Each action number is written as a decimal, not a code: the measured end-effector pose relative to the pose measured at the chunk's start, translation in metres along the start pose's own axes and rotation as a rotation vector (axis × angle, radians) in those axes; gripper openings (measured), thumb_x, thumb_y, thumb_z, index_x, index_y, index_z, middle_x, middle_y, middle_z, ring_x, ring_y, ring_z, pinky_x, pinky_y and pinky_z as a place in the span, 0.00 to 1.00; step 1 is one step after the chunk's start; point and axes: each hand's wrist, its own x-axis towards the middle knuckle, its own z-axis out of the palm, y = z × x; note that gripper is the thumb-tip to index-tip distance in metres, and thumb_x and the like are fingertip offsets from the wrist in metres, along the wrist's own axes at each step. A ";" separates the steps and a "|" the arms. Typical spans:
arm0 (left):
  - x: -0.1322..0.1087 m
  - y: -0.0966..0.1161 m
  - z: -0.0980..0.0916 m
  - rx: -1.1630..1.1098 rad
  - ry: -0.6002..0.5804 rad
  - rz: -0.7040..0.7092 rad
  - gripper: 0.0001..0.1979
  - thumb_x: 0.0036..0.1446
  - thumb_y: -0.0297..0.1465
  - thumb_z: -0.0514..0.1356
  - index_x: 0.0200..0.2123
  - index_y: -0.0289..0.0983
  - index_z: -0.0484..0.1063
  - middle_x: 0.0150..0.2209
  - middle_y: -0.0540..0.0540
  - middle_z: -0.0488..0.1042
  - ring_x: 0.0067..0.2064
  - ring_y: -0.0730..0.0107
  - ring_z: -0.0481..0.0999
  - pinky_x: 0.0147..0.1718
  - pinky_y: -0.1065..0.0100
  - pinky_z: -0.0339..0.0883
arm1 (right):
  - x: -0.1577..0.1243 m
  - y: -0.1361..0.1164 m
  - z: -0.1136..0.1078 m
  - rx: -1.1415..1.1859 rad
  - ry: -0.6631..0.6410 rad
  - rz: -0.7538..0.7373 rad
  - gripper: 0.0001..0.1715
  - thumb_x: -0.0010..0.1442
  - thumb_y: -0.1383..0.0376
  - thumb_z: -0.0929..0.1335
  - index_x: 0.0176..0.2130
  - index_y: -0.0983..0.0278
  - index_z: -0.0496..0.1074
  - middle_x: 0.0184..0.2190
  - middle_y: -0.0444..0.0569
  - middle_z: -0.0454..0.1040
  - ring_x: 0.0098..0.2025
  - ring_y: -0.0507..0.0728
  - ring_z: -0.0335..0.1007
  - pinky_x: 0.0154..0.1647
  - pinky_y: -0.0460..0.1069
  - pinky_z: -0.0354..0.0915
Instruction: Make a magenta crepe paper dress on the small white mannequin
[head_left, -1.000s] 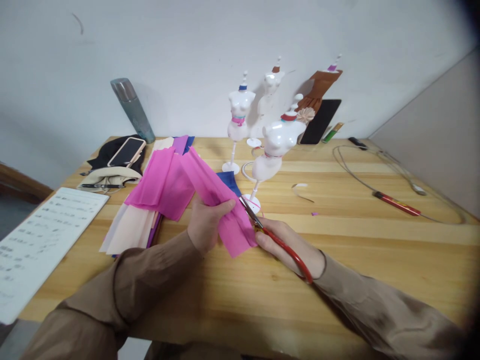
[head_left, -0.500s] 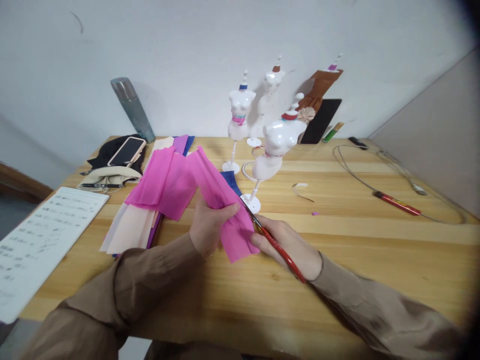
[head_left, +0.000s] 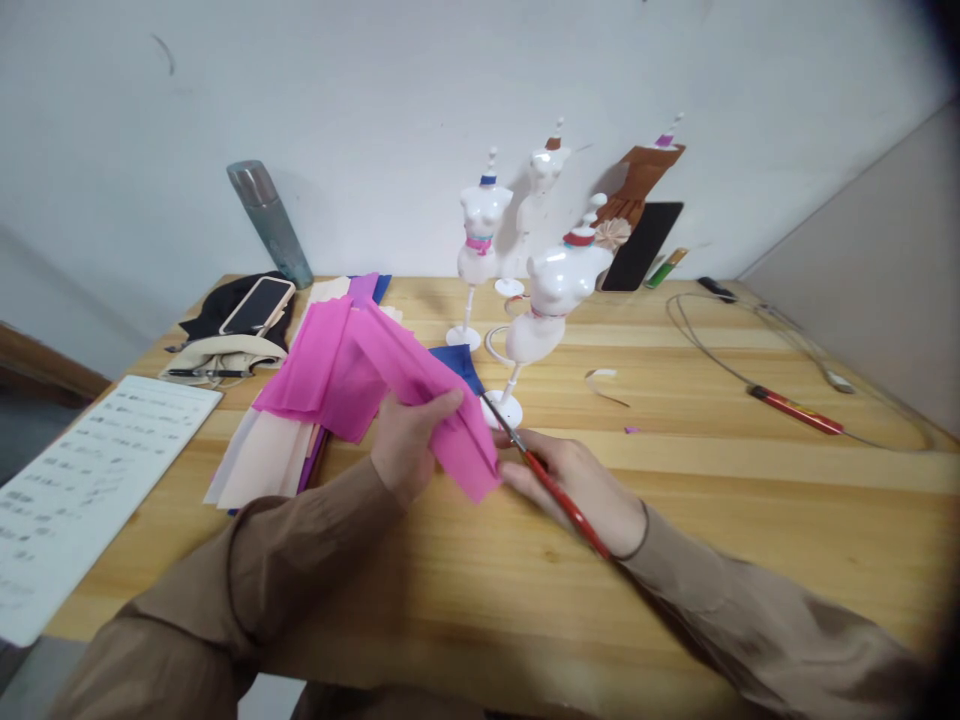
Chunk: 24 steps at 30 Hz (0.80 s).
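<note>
A bright pink cloth strip point(head_left: 442, 410), creased lengthwise, is pinched between the thumb and fingers of my left hand point(head_left: 409, 435). Red-handled scissors point(head_left: 559, 490), seen nearly edge-on, lie in my closed right hand point(head_left: 581, 485). Their narrow metal blades point up and left, just right of the strip; I cannot tell whether they touch it. My right thumb and fingertips meet the strip's lower right edge. Behind the blades is a piece of dark blue cloth point(head_left: 459, 366). The strip's upper end overlaps more pink cloth point(head_left: 307, 365) on a pile of coloured fabric at left.
White dress-form mannequins point(head_left: 559, 275) stand close behind my hands, one farther back in a brown dress point(head_left: 637, 180). Left are a phone point(head_left: 259, 305), a bottle point(head_left: 270, 225) and a written sheet point(head_left: 105, 480). Right lies a red stick point(head_left: 795, 410) with a looped cable.
My left hand has shifted slightly left with the pink strip, drawing it away from the scissors. The strip's lower end has moved up and left. My right hand has barely moved.
</note>
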 end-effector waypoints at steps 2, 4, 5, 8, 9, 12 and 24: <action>0.003 0.012 0.001 -0.028 0.026 0.049 0.15 0.35 0.26 0.73 0.29 0.33 0.75 0.28 0.48 0.76 0.31 0.69 0.75 0.35 0.66 0.70 | -0.001 -0.003 0.000 -0.227 -0.041 0.040 0.23 0.57 0.53 0.68 0.48 0.64 0.71 0.35 0.54 0.78 0.37 0.63 0.75 0.33 0.52 0.63; 0.004 0.023 0.002 -0.061 0.025 0.097 0.13 0.37 0.27 0.73 0.30 0.33 0.76 0.29 0.48 0.77 0.33 0.68 0.75 0.36 0.66 0.70 | -0.002 -0.006 0.001 -0.368 -0.096 0.023 0.26 0.55 0.58 0.69 0.52 0.65 0.70 0.41 0.57 0.78 0.40 0.66 0.76 0.36 0.53 0.65; 0.004 0.027 0.002 -0.082 0.024 0.116 0.12 0.39 0.28 0.72 0.29 0.34 0.76 0.29 0.49 0.78 0.34 0.68 0.76 0.37 0.67 0.70 | -0.003 -0.008 0.001 -0.395 -0.128 -0.005 0.28 0.54 0.61 0.69 0.53 0.66 0.69 0.44 0.59 0.78 0.42 0.66 0.76 0.37 0.54 0.66; 0.001 0.032 0.004 -0.157 0.021 0.095 0.04 0.46 0.29 0.67 0.27 0.35 0.77 0.29 0.49 0.78 0.35 0.67 0.76 0.39 0.66 0.70 | -0.005 -0.011 -0.008 -0.345 -0.236 -0.118 0.38 0.49 0.69 0.69 0.60 0.66 0.65 0.52 0.61 0.73 0.45 0.65 0.75 0.41 0.54 0.68; 0.000 0.031 0.005 -0.174 0.019 0.069 0.03 0.47 0.29 0.65 0.27 0.35 0.77 0.29 0.48 0.78 0.36 0.65 0.77 0.40 0.66 0.70 | -0.005 -0.012 -0.013 -0.298 -0.266 -0.153 0.40 0.49 0.70 0.69 0.61 0.65 0.65 0.54 0.61 0.73 0.45 0.64 0.75 0.42 0.53 0.69; -0.003 0.029 0.007 -0.185 -0.016 -0.016 0.06 0.49 0.29 0.63 0.30 0.33 0.78 0.32 0.45 0.79 0.42 0.60 0.78 0.45 0.63 0.71 | -0.005 -0.011 -0.031 -0.135 -0.225 -0.188 0.26 0.57 0.67 0.68 0.55 0.61 0.72 0.51 0.57 0.76 0.44 0.61 0.75 0.43 0.53 0.69; -0.006 0.008 0.006 -0.264 -0.183 0.018 0.10 0.45 0.29 0.70 0.31 0.37 0.75 0.39 0.44 0.79 0.52 0.57 0.75 0.52 0.60 0.70 | 0.010 -0.008 -0.016 0.988 0.205 0.111 0.21 0.48 0.52 0.77 0.28 0.63 0.70 0.20 0.42 0.72 0.20 0.50 0.65 0.23 0.47 0.64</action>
